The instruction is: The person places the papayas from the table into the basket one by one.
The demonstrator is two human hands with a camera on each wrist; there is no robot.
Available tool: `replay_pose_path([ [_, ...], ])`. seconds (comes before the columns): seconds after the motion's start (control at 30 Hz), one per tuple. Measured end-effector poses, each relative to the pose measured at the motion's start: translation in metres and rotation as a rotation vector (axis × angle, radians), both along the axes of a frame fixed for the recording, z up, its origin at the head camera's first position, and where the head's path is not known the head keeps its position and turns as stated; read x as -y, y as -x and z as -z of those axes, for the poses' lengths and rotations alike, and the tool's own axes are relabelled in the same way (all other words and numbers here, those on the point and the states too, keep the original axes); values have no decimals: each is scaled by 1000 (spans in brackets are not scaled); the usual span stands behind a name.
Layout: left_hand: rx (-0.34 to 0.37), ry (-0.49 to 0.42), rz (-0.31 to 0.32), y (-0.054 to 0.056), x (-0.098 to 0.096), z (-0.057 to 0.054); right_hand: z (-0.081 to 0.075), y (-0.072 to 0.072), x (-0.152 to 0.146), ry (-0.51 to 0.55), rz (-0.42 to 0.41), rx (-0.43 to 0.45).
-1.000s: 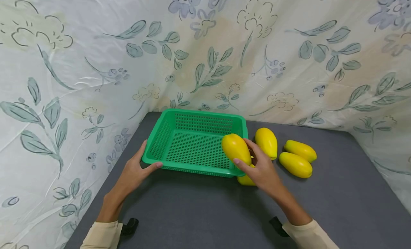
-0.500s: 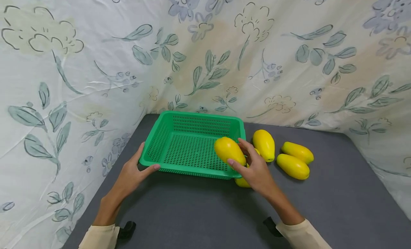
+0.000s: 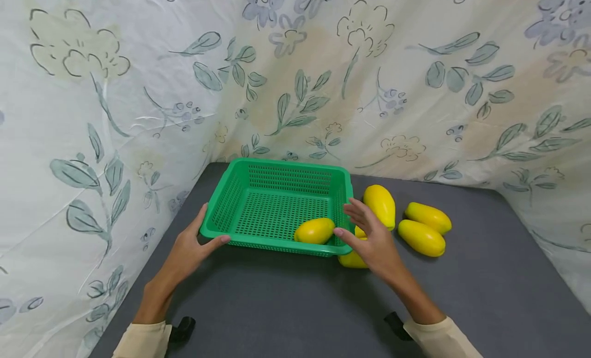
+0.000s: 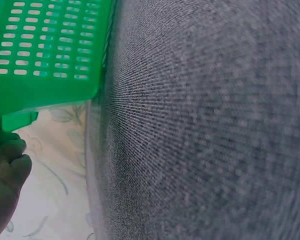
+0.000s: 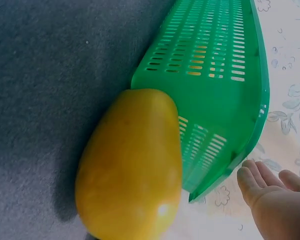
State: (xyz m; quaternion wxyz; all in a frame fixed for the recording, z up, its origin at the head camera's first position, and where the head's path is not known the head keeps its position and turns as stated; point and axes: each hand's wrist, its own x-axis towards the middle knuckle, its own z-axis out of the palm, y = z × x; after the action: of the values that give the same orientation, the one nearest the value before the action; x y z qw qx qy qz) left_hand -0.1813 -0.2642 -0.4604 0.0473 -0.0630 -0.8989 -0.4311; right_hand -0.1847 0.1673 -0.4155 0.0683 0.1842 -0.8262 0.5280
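Observation:
A green perforated plastic basket (image 3: 277,165) stands on the dark table. My left hand (image 3: 189,250) grips its left front corner, thumb along the front rim and fingers at the left side. In the left wrist view the curled fingers (image 4: 12,155) show below the basket's rim. One yellow papaya (image 3: 315,231) lies inside the basket near its right front corner. My right hand (image 3: 374,240) is at the basket's right rim, fingers extended and thumb apart, holding nothing. Under it, another papaya (image 5: 132,165) lies on the table close against the basket's outside.
More papayas lie right of the basket: one (image 3: 379,206) behind my right hand, and a pair, a rear papaya (image 3: 428,218) and a front papaya (image 3: 421,238), farther right. A floral cloth (image 3: 295,81) hangs behind and beside the grey table (image 3: 295,301).
The papaya my right hand held over the basket has been let go and now lies inside. The right hand's fingers have opened at the rim; the left hand keeps its hold.

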Motion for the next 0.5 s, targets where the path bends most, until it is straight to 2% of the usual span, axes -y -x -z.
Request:
replay_pose_path([
  [0.5,16,6,-8,-1,-1,-1,9,-1,-24,9,72,4],
])
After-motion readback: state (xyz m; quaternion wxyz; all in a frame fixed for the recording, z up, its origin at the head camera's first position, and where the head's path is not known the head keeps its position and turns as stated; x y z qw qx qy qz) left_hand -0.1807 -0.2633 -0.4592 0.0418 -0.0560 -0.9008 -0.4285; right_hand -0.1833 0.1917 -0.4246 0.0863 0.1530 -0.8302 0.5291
